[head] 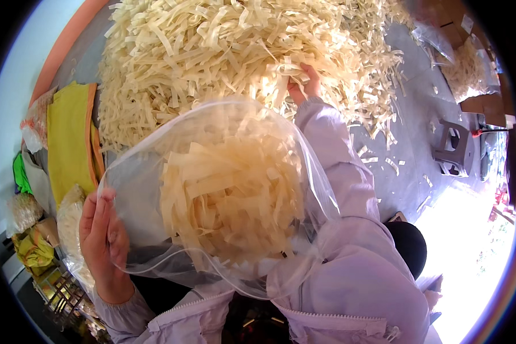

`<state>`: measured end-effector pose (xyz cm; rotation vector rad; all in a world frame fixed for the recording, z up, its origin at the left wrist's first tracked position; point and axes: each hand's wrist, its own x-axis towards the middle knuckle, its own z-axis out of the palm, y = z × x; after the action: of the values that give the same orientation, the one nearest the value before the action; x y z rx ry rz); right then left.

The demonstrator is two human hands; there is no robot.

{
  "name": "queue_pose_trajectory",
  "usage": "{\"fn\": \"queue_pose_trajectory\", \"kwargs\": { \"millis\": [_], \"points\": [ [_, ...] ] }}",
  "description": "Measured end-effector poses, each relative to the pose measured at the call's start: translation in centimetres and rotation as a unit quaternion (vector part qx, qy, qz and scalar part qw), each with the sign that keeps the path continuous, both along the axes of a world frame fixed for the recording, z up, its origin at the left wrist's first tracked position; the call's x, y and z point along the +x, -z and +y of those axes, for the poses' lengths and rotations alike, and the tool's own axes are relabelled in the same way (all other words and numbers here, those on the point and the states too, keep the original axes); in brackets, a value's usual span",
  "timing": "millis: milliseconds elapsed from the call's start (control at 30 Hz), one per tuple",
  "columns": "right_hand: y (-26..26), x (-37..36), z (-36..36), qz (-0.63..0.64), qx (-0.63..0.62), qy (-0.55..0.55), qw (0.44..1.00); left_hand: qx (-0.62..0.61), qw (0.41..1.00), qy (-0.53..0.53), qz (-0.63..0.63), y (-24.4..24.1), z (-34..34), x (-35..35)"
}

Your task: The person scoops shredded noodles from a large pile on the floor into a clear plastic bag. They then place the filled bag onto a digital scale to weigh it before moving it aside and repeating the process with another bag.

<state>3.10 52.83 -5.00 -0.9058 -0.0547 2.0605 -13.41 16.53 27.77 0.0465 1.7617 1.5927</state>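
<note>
A clear plastic bag (142, 206) with a wide mouth lies before my body, partly filled with pale yellow flat strips (232, 189). My left hand (105, 241) grips the bag's rim at the left. Beyond the bag rises a large heap of the same strips (223, 51), which look dry and ribbon-like. My right hand (304, 86) reaches to the near side of this heap, its fingers closed around some strips. The bag's far edge partly covers the heap's near side, and the bag's right side overlaps my right sleeve.
Yellow cloth sacks (73, 137) with orange edging lie at the left, near a filled plastic bag (71, 223). At the right stand a grey plastic stool (453, 148) and cardboard boxes (483, 107) beside another bag of strips (468, 71). Loose strips dot the grey floor (395, 189).
</note>
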Motion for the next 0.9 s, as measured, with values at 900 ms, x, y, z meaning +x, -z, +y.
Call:
{"fn": "queue_pose_trajectory", "kwargs": {
  "millis": [900],
  "points": [
    [-31.8, 4.2, -14.3, -0.22, 0.725, -0.488, 0.433, 0.063, 0.998, 0.022, -0.004, -0.4, 1.1, 1.1]
  ]
}}
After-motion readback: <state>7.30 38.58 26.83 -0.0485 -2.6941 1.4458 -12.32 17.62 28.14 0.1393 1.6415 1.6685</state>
